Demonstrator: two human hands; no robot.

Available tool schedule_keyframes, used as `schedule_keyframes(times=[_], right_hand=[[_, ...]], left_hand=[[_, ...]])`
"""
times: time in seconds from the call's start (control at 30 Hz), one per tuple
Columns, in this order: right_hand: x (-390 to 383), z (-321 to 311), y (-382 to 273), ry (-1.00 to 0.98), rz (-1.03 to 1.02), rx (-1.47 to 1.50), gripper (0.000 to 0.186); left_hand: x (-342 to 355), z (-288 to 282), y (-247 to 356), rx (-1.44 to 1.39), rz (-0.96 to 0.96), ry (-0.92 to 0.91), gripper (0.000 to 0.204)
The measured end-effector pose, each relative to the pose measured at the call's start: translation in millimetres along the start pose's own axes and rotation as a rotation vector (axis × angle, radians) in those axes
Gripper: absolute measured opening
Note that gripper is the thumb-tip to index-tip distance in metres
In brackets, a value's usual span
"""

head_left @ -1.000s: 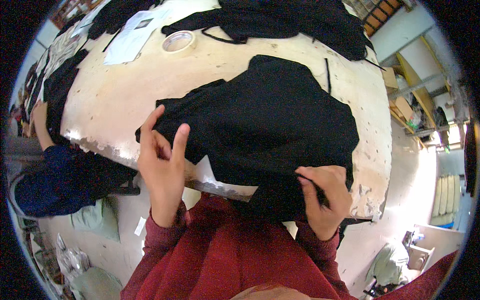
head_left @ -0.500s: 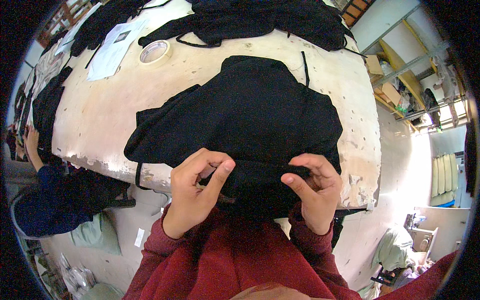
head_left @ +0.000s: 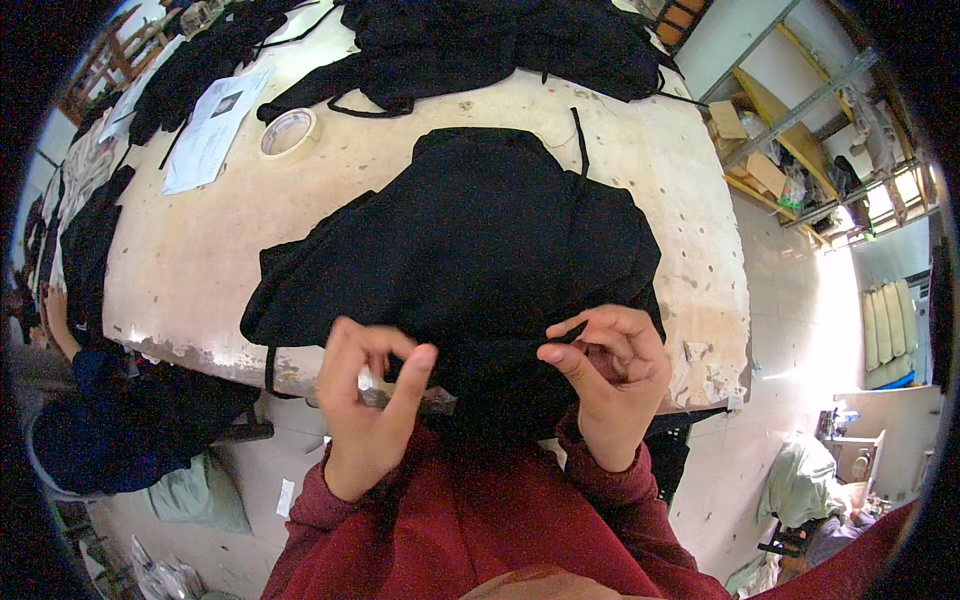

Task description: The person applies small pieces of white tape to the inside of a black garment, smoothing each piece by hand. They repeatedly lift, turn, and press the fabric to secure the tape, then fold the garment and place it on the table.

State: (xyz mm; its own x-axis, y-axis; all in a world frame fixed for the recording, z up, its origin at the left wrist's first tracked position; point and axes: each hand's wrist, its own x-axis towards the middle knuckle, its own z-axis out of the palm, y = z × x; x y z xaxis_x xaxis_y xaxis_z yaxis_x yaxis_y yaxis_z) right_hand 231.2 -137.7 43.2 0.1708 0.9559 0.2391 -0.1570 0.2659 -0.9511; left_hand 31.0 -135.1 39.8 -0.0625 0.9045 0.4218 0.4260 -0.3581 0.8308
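The black garment [head_left: 470,230] spreads on the table [head_left: 190,250], from ten to three o'clock of the left hand [head_left: 370,400] and nine to one of the right hand [head_left: 615,385]. Both curl loosely at its near side, right thumb and forefinger slightly apart; whether either pinches cloth, I cannot tell.

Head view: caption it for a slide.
Left hand and right hand at a black garment on a table, tape beyond.

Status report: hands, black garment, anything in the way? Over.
Left hand, right hand at near side of black garment, grips unclear. Garment spread on pale table. Tape roll beyond it, away from both hands.
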Motion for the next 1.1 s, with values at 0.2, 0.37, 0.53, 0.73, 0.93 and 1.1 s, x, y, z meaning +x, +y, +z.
schedule_keyframes(times=[0.2,0.37,0.53,0.73,0.93,1.1], right_hand=[[-3.3,-0.8,4.2,-0.187,-0.541,-0.558,0.022],[-11.1,5.5,6.3,-0.205,-0.617,-0.625,0.022],[-9.6,6.7,11.7,-0.215,-0.57,-0.544,0.031],[-12.2,9.3,5.4,-0.153,-0.306,-0.252,0.041],[-5.2,10.6,12.9,-0.438,-0.594,-0.8,0.054],[0.0,7.8,18.1,-0.303,-0.697,-0.815,0.046]], left_hand=[[-10.2,-1.8,11.2,-0.501,-0.338,-0.417,0.015],[-10.6,8.4,9.5,-0.62,-0.388,-0.263,0.011],[-7.0,6.4,11.7,-0.711,-0.474,-0.169,0.007],[-10.1,1.3,8.5,-0.706,-0.433,-0.14,0.005],[-17.9,-44.1,-9.2,-0.954,0.171,-0.245,0.026],[-31.1,-98.0,-27.2,-1.07,0.402,-0.016,0.031]])
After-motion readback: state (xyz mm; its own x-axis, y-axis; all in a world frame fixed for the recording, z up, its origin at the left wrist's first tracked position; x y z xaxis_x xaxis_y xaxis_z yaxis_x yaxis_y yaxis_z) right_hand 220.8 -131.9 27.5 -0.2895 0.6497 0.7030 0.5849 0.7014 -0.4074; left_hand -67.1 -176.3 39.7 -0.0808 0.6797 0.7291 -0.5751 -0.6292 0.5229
